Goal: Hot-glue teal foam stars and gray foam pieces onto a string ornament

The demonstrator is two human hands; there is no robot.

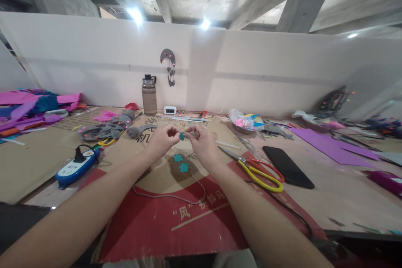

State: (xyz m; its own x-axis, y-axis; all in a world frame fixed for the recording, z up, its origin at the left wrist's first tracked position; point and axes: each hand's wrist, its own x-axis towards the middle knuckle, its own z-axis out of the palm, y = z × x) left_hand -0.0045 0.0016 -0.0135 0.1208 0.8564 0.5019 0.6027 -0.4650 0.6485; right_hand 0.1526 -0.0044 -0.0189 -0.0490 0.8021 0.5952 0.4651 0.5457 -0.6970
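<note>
Above the cardboard, my left hand [166, 139] and my right hand [198, 141] meet with fingertips pinched. Between them is a small teal felt piece [182, 136], which looks flower-shaped; both hands appear to grip its edges. Any needle or thread at the fingertips is too small to make out. Below lie two teal flower cut-outs [184, 168] on a brownish patch of the cardboard sheet [150, 226]. A thin grey cord [166, 196] loops across the red part of the sheet, and its upper end runs up near my right hand.
Scissors [264, 176] with red and yellow handles lie right of my right forearm, beside a black phone [287, 166]. At left are a blue-white power strip [77, 167] and grey felt pieces [106, 130]. A bottle [149, 96] and a bowl [246, 123] stand behind.
</note>
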